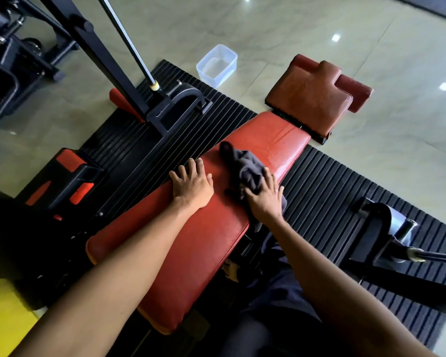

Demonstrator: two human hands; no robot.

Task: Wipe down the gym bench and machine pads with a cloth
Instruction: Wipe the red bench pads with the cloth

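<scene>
Your left hand (192, 185) lies flat, palm down, on the red bench pad (198, 243). Its fingers are spread wide and reach the pad's left edge, and it holds nothing. Your right hand (265, 199) is just beside it, toward the pad's right edge. It presses down on the dark grey cloth (245, 166) with fairly straight fingers laid over the fabric rather than curled round it.

The cloth is bunched up on the pad. Most of it sits ahead of your right fingers, and a fold trails back under your wrist and over the right edge. The two hands are near each other but not touching.

Beyond the far end of the bench pad sits a separate brownish-red seat pad (309, 96), with a roller cushion (355, 92) behind it. The bench stands on a black ribbed mat (319, 181) over a pale tiled floor (319, 34). A clear plastic container (216, 65) rests on the floor at the mat's far edge. A metal bar (125, 39) runs down to the black frame (165, 109) on your left.
</scene>
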